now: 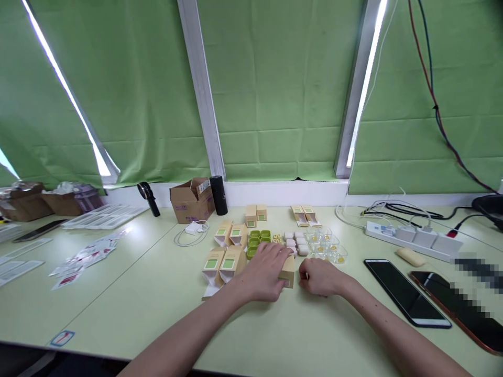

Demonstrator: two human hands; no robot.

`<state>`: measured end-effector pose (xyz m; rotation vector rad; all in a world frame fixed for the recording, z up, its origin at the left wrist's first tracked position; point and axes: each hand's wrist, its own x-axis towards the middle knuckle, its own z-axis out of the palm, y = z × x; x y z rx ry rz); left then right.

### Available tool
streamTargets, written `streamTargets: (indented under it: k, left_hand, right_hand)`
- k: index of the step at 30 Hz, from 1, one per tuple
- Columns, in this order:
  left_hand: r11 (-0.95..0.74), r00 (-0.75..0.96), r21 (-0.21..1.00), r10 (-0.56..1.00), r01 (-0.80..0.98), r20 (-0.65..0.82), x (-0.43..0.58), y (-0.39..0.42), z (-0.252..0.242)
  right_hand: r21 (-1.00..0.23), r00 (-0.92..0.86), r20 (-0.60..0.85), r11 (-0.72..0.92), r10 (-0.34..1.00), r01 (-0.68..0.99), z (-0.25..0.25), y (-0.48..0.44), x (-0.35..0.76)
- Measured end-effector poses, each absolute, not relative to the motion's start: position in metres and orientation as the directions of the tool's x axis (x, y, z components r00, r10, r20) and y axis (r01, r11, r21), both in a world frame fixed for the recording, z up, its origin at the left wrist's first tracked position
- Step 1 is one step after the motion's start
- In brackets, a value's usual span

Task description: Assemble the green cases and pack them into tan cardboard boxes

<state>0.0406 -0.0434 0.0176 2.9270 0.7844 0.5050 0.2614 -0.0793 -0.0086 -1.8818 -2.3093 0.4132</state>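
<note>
My left hand (269, 272) is closed around a small kraft box (288, 272) at the middle of the table. Just right of that box, my right hand (319, 276) rests with curled fingers; whatever it may hold is hidden. Open kraft boxes with green labels (232, 261) stand left of my left hand. Beyond the hands are green cups (265, 234), small yellow pieces (277, 239), white-pink blocks (301, 242) and clear plastic cups (325, 238). Two closed boxes (250, 215) and two open ones (304, 214) sit farther back.
Two phones (406, 290) (456, 306) lie at the right, below a white power strip (412, 240) with cables. A cardboard box (192, 201), a black cylinder (218, 195) and a white cable (192, 230) are at the back left. Sachets (88, 259) lie farther left.
</note>
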Motion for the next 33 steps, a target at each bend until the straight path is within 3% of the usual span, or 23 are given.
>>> streamTargets:
  k: [6,13,21,33]
  left_hand:
    - [-0.882,0.851,0.096,0.47,0.461,0.233,0.048,-0.035,0.033]
    - [-0.832,0.78,0.142,0.552,0.536,0.293,0.052,0.005,0.067]
    - [-0.672,0.622,0.1,0.724,0.734,0.298,0.067,0.082,0.091]
    - [-0.556,0.546,-0.011,0.813,0.831,0.2,0.078,0.14,0.049]
  right_hand:
    - [-0.312,-0.241,-0.029,0.22,0.97,0.924,-0.012,-0.083,0.265]
    - [-0.24,-0.241,0.165,0.276,0.956,0.931,-0.034,-0.098,0.264]
    - [-0.298,-0.252,0.127,0.28,0.959,0.913,-0.034,-0.095,0.265]
    - [-0.32,-0.244,0.067,0.253,0.967,0.913,-0.029,-0.096,0.264]
